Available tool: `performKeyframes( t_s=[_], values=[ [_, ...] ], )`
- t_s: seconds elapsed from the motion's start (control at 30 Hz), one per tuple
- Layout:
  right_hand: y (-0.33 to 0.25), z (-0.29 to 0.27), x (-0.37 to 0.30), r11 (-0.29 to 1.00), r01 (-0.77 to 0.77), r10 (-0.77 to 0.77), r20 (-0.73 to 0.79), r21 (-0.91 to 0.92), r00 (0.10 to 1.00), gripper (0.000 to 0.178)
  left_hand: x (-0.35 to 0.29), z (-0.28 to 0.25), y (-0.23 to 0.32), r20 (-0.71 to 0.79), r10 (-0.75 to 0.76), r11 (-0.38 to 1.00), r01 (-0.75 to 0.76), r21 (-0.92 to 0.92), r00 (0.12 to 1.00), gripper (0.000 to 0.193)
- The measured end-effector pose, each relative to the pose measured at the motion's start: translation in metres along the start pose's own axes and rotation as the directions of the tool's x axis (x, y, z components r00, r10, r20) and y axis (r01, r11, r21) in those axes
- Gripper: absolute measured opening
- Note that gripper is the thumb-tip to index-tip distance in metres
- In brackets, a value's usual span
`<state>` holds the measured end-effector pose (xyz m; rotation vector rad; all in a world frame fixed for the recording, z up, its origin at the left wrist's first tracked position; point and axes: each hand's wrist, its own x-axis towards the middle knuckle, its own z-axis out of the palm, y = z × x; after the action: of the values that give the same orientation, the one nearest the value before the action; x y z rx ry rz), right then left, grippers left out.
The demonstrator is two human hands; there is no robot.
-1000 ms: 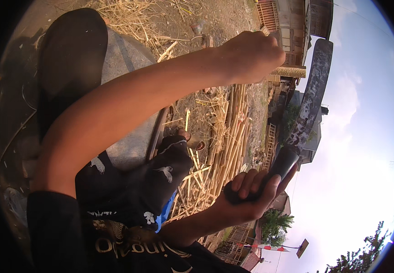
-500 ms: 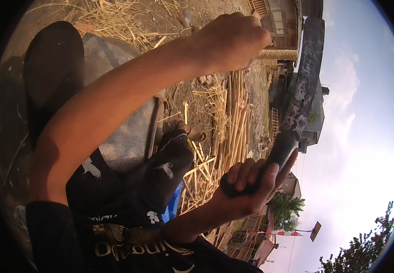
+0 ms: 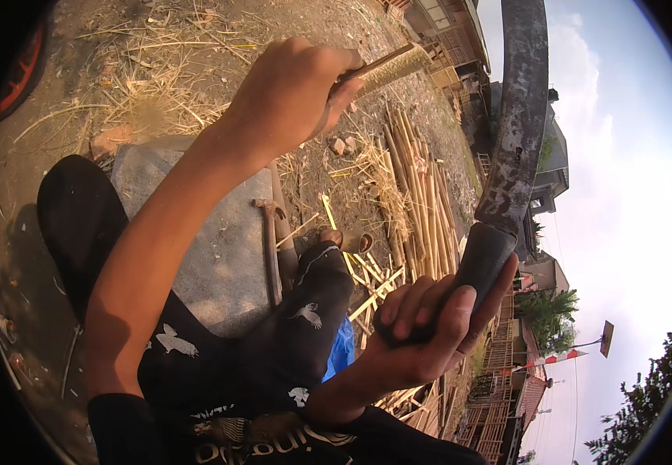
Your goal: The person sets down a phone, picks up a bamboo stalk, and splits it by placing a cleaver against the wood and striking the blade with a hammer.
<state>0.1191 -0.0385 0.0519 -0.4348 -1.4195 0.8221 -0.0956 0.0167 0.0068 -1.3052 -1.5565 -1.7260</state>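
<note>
My left hand (image 3: 297,93) is closed around one end of a pale straw-coloured piece with a brown edge (image 3: 394,66) that looks like split bamboo. Its far end points up and right. In my right hand (image 3: 437,325) is a machete (image 3: 518,116), gripped by its dark, thick handle. The broad blade is grey and blotchy and rises past the top edge of the view, well apart from the bamboo piece. A claw hammer (image 3: 272,248) lies along the edge of a grey slab (image 3: 212,263) beside my legs.
A stack of bamboo poles (image 3: 429,201) lies on the ground, with cut yellowish strips (image 3: 367,283) and loose straw (image 3: 158,93) around. A blue sheet (image 3: 341,353) shows beside my right forearm. Brick pieces (image 3: 111,141) lie past the slab. Houses (image 3: 444,27) stand beyond.
My left hand has moved left with the bamboo piece, away from the blade, and more of the piece now shows. My right hand still grips the machete. The view has shifted, uncovering the hammer.
</note>
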Motion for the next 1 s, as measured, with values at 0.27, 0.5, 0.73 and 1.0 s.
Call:
performKeyframes(
  t_s=[0.27, 0.5, 0.73, 1.0],
  values=[
    [-0.001, -0.004, 0.002, 0.967, -0.138, 0.17, 0.142, -0.214, 0.975, 0.055, 0.002, -0.004, 0.006, 0.104, -0.063, 0.998, 0.062, 0.01, 0.993, 0.016],
    [-0.001, -0.008, 0.005, 0.957, -0.162, 0.207, 0.175, -0.241, 0.963, 0.058, 0.002, 0.0, 0.007, 0.121, -0.054, 0.998, 0.055, -0.007, 0.991, 0.02],
    [-0.004, -0.009, 0.009, 0.944, -0.325, 0.33, 0.191, -0.057, 0.925, 0.058, 0.017, -0.045, 0.025, 0.151, -0.204, 0.977, 0.191, 0.096, 0.967, 0.038],
    [-0.003, 0.024, 0.003, 0.883, -0.412, 0.373, 0.196, 0.225, 0.907, 0.041, 0.026, -0.074, 0.132, 0.644, -0.527, 0.702, 0.711, -0.038, 0.555, 0.057]
  ],
)
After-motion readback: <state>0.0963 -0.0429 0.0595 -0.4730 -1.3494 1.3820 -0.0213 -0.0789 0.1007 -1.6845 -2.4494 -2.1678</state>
